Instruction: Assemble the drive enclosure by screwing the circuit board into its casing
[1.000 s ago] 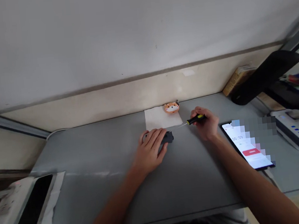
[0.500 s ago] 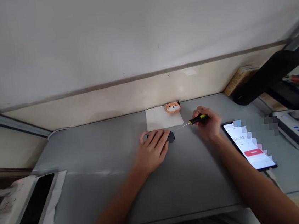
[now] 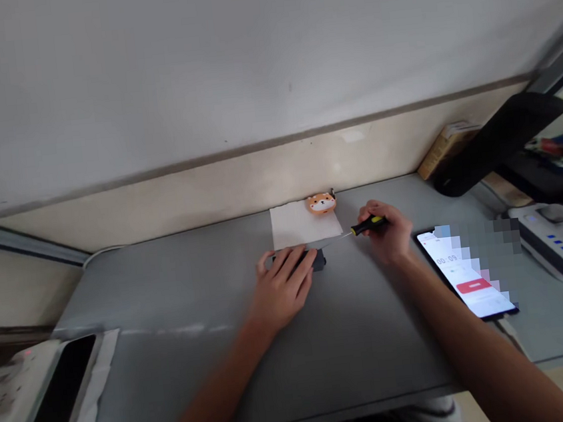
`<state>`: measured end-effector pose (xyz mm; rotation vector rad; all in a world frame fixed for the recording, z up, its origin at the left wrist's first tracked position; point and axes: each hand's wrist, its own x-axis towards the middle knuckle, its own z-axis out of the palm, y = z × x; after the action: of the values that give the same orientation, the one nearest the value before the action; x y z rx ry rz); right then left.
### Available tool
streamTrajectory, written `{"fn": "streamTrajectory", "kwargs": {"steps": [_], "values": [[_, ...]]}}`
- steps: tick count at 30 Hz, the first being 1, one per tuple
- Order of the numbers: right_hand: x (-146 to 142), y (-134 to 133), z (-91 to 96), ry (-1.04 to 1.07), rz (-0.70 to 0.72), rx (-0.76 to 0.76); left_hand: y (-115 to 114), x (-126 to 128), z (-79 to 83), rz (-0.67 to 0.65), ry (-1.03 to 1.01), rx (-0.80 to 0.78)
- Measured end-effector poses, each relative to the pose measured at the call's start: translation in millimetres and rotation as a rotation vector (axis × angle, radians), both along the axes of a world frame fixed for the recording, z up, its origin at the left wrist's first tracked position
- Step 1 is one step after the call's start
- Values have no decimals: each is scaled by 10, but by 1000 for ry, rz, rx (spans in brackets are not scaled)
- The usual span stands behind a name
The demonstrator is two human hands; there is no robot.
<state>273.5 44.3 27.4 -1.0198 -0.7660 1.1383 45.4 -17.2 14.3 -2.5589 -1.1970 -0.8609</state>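
Note:
My right hand (image 3: 388,232) is closed round the black and yellow handle of a screwdriver (image 3: 363,226). Its thin metal shaft slants left and down to the right part of a small dark block-shaped object (image 3: 319,261) on the grey desk. Over that object lies my left hand (image 3: 285,284), gripping it with the fingers across its top and the thumb at its left end. Most of the object is hidden under the fingers, so its kind cannot be made out. Where exactly the screwdriver tip touches is too small to tell.
Behind the hands, an orange animal-face case (image 3: 321,203) sits on a white paper sheet (image 3: 290,227). A lit phone (image 3: 470,285) lies right of my right forearm, near a white power strip (image 3: 560,249). Another phone (image 3: 59,395) is at the left. A black cylinder (image 3: 500,141) leans at the right.
The whole view has shifted slightly, so most things appear a little further left. Both hands keep their grips, and the screwdriver still points at the dark object.

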Motion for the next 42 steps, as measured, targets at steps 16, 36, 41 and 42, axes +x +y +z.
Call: {"fn": "streamTrajectory", "kwargs": {"steps": [16,36,41,42], "values": [[-127,14,-62,-187,-49,-109,100,-192,-24,31,-214,-166],[0,-388,369,-718,65,553,268,-290,-185,143,-569,-784],[-182,-541,415,-1014,231,842,270,-259,-241,124,-395,-530],[-209,-546,396,-1052,227,866,266,-253,-253,109,-349,-469]]}}
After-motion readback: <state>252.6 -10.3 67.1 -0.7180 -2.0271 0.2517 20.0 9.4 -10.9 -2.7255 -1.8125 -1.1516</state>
